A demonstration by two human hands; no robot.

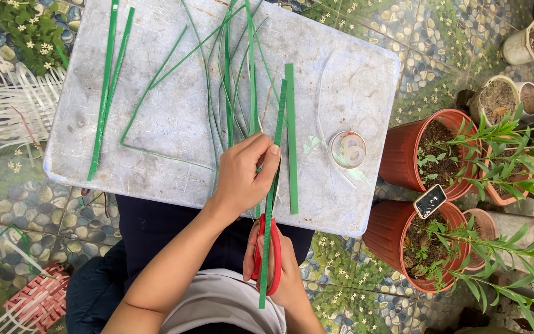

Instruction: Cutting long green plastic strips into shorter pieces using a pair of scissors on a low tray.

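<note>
My left hand (247,176) pinches a long green plastic strip (274,185) near the front edge of a grey board (174,124) on my lap. My right hand (288,272) grips red-handled scissors (273,250) below the board, and the strip runs through them lengthwise. A second wide green strip (291,136) lies flat just right of the held one. Several thin green slivers (230,74) fan across the middle of the board. Two more wide green strips (106,86) lie at the board's left.
A tape roll (347,149) sits on the board's right side. Terracotta pots with plants (431,151) (424,247) stand to the right on the pebble-patterned floor. White woven strips (20,102) lie at left, a red-and-white woven piece (35,303) at bottom left.
</note>
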